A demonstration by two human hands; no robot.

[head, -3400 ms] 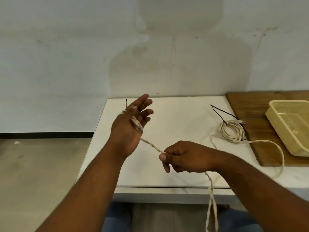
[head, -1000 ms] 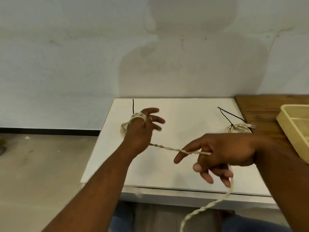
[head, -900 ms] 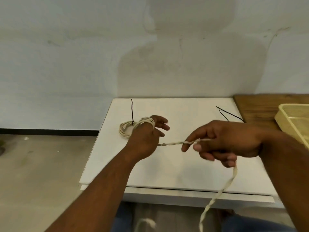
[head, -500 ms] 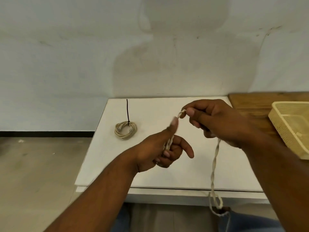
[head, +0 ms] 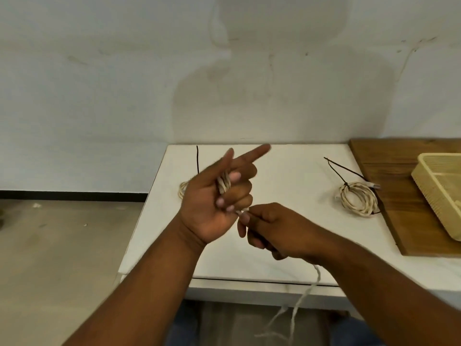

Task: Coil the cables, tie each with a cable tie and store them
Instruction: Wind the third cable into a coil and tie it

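Note:
My left hand is raised palm-up over the white table, with loops of a cream twisted cable wound around its curled fingers; the index finger points away. My right hand sits just below and right of it, pinching the same cable close to the left palm. The cable's loose tail hangs off the table's front edge. A coiled cream cable with a black cable tie lies at the right. Another small tied coil peeks out behind my left hand.
A wooden board lies at the table's right end and carries a cream plastic basket. A white wall rises behind the table. Bare floor is to the left of the table.
My right hand has dropped from above the left hand to below it, carrying the cable around the left fingers. My left hand has turned palm-up and lifted, with more loops on it.

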